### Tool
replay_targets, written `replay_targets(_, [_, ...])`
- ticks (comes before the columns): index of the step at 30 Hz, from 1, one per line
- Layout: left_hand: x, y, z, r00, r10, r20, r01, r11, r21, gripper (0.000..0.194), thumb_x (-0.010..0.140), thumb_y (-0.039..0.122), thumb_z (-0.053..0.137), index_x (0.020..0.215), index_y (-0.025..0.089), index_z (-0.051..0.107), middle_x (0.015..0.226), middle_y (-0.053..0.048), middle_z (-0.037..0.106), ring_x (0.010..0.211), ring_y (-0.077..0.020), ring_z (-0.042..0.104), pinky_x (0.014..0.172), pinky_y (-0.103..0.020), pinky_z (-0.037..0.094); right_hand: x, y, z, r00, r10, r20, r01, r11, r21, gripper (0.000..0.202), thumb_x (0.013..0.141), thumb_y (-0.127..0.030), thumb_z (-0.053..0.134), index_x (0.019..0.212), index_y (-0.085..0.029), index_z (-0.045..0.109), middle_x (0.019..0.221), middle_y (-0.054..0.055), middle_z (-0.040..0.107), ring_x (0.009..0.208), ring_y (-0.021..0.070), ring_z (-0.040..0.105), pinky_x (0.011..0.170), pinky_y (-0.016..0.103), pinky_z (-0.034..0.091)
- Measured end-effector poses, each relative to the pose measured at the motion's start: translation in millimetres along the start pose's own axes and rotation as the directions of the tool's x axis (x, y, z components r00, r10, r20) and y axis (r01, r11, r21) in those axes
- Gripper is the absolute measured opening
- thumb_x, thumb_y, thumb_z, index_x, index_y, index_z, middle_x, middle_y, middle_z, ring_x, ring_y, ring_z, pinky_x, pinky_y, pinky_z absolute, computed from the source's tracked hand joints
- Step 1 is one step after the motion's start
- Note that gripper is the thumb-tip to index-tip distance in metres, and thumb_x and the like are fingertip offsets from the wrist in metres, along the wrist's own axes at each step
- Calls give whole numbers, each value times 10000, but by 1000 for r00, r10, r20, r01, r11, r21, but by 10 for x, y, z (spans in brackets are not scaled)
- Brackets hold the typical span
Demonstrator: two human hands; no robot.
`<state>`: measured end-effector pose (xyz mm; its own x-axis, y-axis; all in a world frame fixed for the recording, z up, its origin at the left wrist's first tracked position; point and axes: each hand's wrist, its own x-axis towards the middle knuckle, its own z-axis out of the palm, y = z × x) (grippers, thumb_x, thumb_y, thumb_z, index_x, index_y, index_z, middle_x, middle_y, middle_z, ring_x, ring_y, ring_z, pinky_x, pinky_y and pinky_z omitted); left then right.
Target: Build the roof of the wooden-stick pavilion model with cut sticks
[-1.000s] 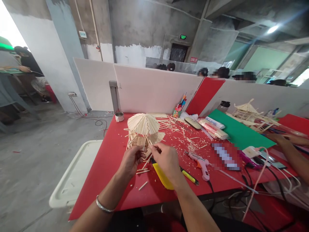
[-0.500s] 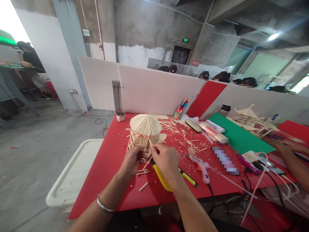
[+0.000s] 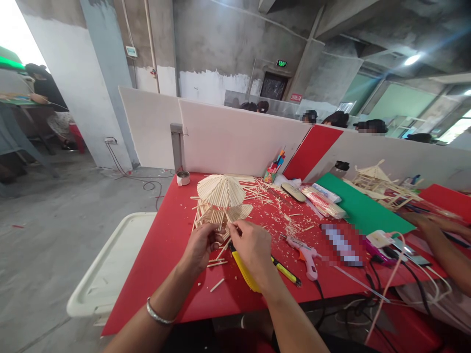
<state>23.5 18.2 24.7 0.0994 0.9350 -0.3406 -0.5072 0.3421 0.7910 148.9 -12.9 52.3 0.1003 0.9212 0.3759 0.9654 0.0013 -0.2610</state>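
A small pavilion model built of thin wooden sticks (image 3: pixel 221 198) stands on the red table (image 3: pixel 165 245), its round stick roof on top. My left hand (image 3: pixel 200 247) rests against the model's near base, fingers curled on its lower sticks. My right hand (image 3: pixel 250 247) pinches a thin stick at the model's near edge. Loose sticks (image 3: pixel 217 284) lie on the table under and near both hands. A yellow comb-like tool (image 3: pixel 245 272) lies under my right wrist.
A yellow utility knife (image 3: pixel 287 272), a glue gun (image 3: pixel 307 255) with cable and stick scraps lie to the right. A co-worker's arm (image 3: pixel 441 245) reaches in at far right by a second stick model (image 3: pixel 379 184). A white plastic chair (image 3: pixel 110 264) stands left of the table; white partitions behind.
Both hands stay at the model's near edge with only slight finger shifts. The view has shifted a little; nothing was picked up or let go.
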Motion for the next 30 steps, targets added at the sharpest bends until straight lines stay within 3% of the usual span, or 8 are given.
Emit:
replay_targets(17, [8, -6, -8, 1000, 10, 4, -10, 1000, 4, 72, 699, 152, 614, 678, 89, 643, 600, -33, 661, 400, -69, 543, 330, -145, 378, -23, 17, 9, 1000, -13, -28, 15, 998, 62, 190, 891, -320, 536, 839, -253, 706, 787, 5, 728, 682, 136, 651, 576, 247, 310])
replay_targets(30, [24, -22, -15, 1000, 5, -2, -5, 1000, 2, 67, 704, 149, 614, 686, 91, 644, 602, -37, 667, 395, -74, 549, 334, -154, 390, -99, 68, 41, 999, 20, -47, -12, 985, 172, 201, 886, -262, 519, 946, -257, 712, 882, 5, 723, 774, 145, 650, 646, 226, 365])
